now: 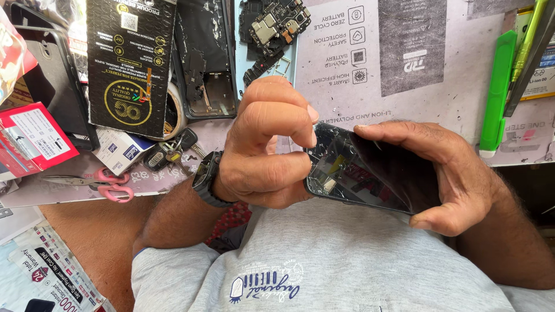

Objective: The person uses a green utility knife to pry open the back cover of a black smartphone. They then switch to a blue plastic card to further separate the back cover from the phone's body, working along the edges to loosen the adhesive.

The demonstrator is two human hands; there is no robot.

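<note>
1. Left hand [260,153]: fingers [289,118] curled, tips pinching at the near end of a black rectangular smartphone with a cracked glass face [370,170]. Dark wristwatch [203,179] on that wrist.
2. Right hand [445,173]: grasping the phone's other end, thumb along the upper edge, fingers wrapped under.
3. Phone is held in the air, just off the bench's front edge, above the grey shirt [324,260].
4. Grey printed mat [404,58] covers the bench behind the hands.
5. Pink-handled scissors [95,184] and a bunch of keys [170,151] lie left, near the front edge.
6. Opened black phone shell [205,58] and loose circuit board [277,20] sit toward the back.
7. Green plastic tool [497,86] at the right edge.
</note>
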